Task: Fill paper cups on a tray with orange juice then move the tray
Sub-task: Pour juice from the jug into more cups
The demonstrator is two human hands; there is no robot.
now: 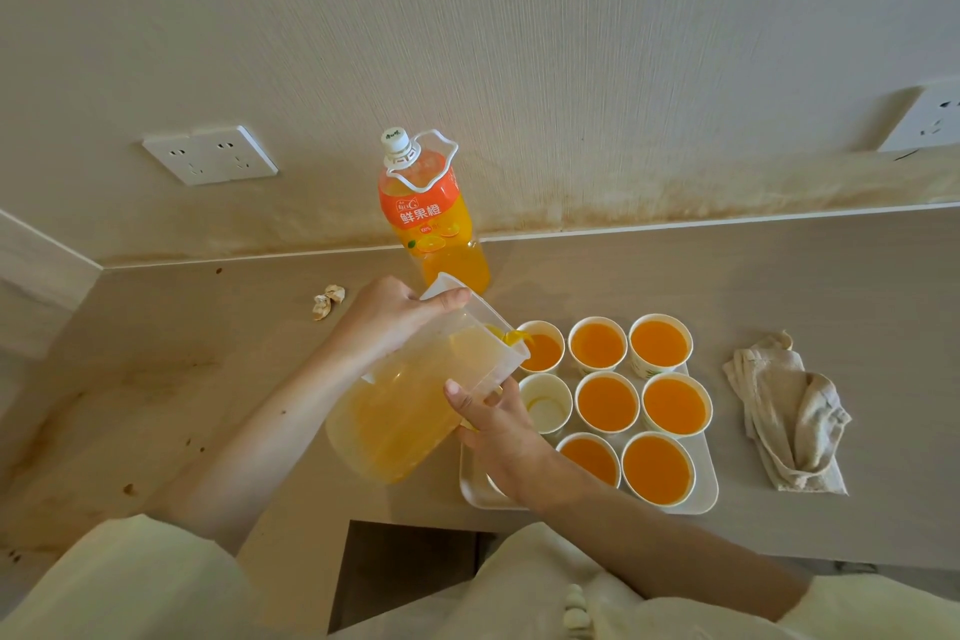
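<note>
I see the jug (410, 405) between my left hand (387, 322) and right hand (501, 431), its spout over the far-left cup (543, 352) on the tray (707, 481), which lies under and right of my right hand. The bottle (431, 218) stands behind my left hand. The cloth (784, 411) lies right of the tray.

Orange on beige.
Orange-filled white paper cups (545, 405), clear yellow-tinted plastic jug (400, 416), orange-labelled plastic bottle (423, 216), beige crumpled cloth (789, 426), pale wood-grain desk (831, 286).

A: We cannot tell what stands in the near-left corner of the tray (707, 477); the right hand (500, 429) covers it (only a rim sliver shows).
B: The jug (400, 421) partly hides the base of our bottle (422, 216); the edge crops a socket (927, 122).
</note>
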